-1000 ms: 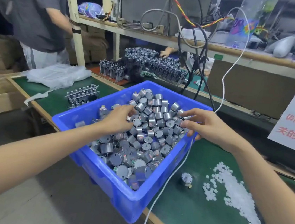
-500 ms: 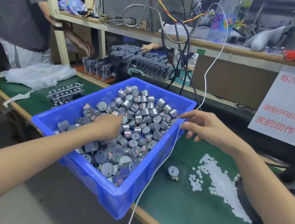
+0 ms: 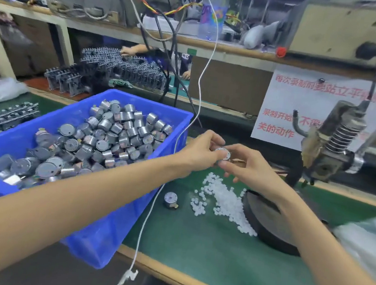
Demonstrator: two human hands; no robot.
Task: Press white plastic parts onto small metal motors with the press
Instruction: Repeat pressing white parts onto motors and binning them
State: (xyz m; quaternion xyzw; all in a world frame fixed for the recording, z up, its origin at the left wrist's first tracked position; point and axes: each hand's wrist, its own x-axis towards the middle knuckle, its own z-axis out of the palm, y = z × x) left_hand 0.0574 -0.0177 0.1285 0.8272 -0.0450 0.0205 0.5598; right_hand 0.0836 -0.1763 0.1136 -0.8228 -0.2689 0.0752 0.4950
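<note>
The white paper sign [image 3: 287, 106] bears red Chinese print: "录制开始", "关的动作"; the blurred top line perhaps begins "每次录制前要站立".

Motor [image 3: 222, 154] between the fingers [image 3: 211, 137]: silver. Bin [image 3: 111, 227] left of them: blue. Parts [image 3: 227, 202] below them: white. Mat [image 3: 205, 249]: green. Sign [image 3: 287, 102] beyond: white, red characters.

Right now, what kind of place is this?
Probably a small factory workbench: a blue bin heaped with metal motors, a pile of white plastic parts on the green mat, and a hand press nearby.
</note>
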